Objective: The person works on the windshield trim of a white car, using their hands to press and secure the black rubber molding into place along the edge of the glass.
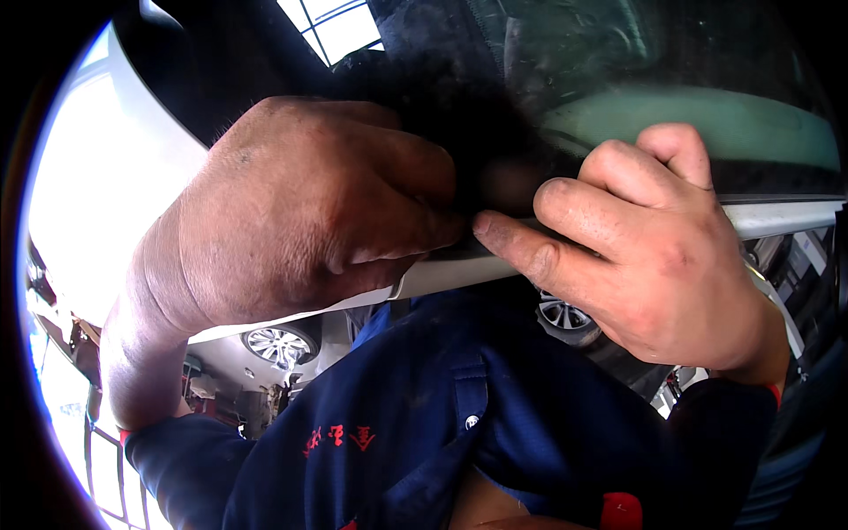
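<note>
Both my hands are at the lower edge of a car's dark window glass (424, 62), just above a pale body edge (459, 276). My left hand (300, 208) is closed, its fingers and thumb pinched together by that edge; whatever is between the fingertips is hidden. From the right, my right hand (654, 252) points its index finger at the same spot, the tip close to my left fingertips. Its other fingers are bent, its thumb is out of sight, and nothing shows in it. A dark shadow covers the glass between the hands.
White bodywork (97, 168) curves along the left. A light trim strip (782, 218) runs under the glass at right. Below stand a car wheel (281, 344) and another wheel (565, 320). My dark blue jacket (397, 415) is close to the car's edge.
</note>
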### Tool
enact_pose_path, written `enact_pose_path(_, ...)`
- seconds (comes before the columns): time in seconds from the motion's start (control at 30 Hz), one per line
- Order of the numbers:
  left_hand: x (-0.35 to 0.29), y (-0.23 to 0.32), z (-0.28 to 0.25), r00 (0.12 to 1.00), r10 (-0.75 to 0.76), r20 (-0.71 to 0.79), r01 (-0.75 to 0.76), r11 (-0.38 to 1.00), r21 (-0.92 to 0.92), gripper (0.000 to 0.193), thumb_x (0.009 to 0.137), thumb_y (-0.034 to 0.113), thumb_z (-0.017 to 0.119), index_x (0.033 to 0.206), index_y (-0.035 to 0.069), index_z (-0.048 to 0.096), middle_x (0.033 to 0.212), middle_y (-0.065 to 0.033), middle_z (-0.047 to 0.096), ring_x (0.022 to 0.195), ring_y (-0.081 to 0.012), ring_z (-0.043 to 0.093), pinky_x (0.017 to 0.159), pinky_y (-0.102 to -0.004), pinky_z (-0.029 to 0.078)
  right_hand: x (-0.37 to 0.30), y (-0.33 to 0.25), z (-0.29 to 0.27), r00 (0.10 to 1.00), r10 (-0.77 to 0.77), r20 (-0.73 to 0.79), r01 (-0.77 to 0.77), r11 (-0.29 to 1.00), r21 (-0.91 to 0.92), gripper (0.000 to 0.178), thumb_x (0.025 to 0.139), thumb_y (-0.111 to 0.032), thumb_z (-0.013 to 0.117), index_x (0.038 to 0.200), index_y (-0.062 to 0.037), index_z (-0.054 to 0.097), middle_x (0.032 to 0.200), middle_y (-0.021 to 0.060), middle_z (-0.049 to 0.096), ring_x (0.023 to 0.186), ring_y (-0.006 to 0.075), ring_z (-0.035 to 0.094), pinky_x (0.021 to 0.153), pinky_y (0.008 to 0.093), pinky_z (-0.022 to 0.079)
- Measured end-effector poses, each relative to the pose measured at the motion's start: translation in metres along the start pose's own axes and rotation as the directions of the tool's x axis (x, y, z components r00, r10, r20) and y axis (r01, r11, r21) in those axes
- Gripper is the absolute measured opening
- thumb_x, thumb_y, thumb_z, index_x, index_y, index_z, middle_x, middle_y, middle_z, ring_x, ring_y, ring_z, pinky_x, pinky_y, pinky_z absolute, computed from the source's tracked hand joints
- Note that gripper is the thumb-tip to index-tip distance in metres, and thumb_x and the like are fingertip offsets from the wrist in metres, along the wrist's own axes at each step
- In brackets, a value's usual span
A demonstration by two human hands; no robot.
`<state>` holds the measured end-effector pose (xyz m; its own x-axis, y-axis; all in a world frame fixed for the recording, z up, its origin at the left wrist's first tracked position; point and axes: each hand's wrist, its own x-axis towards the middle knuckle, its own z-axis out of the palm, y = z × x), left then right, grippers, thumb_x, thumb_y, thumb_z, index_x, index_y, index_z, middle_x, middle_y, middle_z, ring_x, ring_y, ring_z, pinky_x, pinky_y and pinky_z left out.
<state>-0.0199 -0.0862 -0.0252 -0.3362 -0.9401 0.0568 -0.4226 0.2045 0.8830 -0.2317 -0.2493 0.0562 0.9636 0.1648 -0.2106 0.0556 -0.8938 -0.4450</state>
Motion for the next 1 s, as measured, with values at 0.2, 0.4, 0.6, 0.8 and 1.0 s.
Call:
enact_pose_path(0.2, -0.001, 0.006, 0.006, 0.999, 0.022, -0.032, -0.023, 1.0, -0.018, 0.027, 0.071, 0.015, 0.082, 0.096, 0.005, 0.084, 0.097, -0.0093, 0.076, 0.085, -0.0297, 0.073, 0.073, -0.04, 0.06, -0.001, -0.001, 0.002, 1.0, 0.004, 0.007, -0.004, 1.0, 0.022, 0.031, 0.081, -0.018, 0.075, 0.11, -0.0113, 0.083, 0.095, -0.0031, 0.067, 0.083, 0.0156, 0.056, 0.087, 0.0374, 0.037)
enact_pose_path(0.4, -0.012, 0.031, 0.022, 0.995, -0.051, -0.083, 0.061, 0.992, 0.115, 0.049, 0.067, 0.021, 0.088, 0.111, 0.002, 0.078, 0.113, -0.0142, 0.072, 0.096, -0.0343, 0.071, 0.084, -0.0443, 0.059, -0.002, -0.002, 0.007, 0.999, -0.019, -0.034, 0.021, 0.997, 0.07, 0.026, 0.082, -0.014, 0.073, 0.106, -0.0086, 0.082, 0.096, -0.0023, 0.068, 0.084, 0.0166, 0.057, 0.086, 0.0367, 0.038)
enact_pose_path(0.6, -0.009, 0.067, 0.056, 0.955, -0.159, -0.251, 0.273, 0.806, 0.526, 0.06, 0.062, 0.043, 0.087, 0.108, 0.007, 0.072, 0.117, -0.0118, 0.066, 0.104, -0.0333, 0.065, 0.09, -0.047, 0.053, 0.003, -0.01, -0.012, 0.998, -0.064, 0.026, 0.062, 0.995, 0.078, 0.022, 0.081, -0.014, 0.075, 0.102, -0.0063, 0.078, 0.097, 0.0007, 0.064, 0.092, 0.0208, 0.059, 0.091, 0.0404, 0.041)
enact_pose_path(0.8, -0.004, 0.08, 0.063, 0.949, -0.145, -0.279, 0.306, 0.628, 0.715, 0.054, 0.061, 0.052, 0.085, 0.095, 0.011, 0.072, 0.104, -0.0052, 0.064, 0.1, -0.028, 0.059, 0.085, -0.0422, 0.047, -0.007, 0.0, -0.006, 0.974, -0.215, 0.07, 0.219, 0.974, -0.063, 0.01, 0.091, -0.015, 0.07, 0.089, -0.0056, 0.073, 0.092, 0.006, 0.063, 0.095, 0.023, 0.063, 0.092, 0.0419, 0.042)
enact_pose_path(1.0, 0.006, 0.096, 0.1, 0.874, -0.083, -0.479, 0.44, 0.554, 0.707, 0.059, 0.063, 0.05, 0.09, 0.102, 0.01, 0.073, 0.103, -0.0064, 0.065, 0.102, -0.0302, 0.06, 0.092, -0.0447, 0.048, -0.016, -0.003, -0.006, 0.961, -0.268, 0.07, 0.273, 0.96, -0.059, 0.025, 0.09, -0.028, 0.078, 0.088, -0.0038, 0.072, 0.098, 0.0101, 0.067, 0.101, 0.0255, 0.067, 0.1, 0.0443, 0.043)
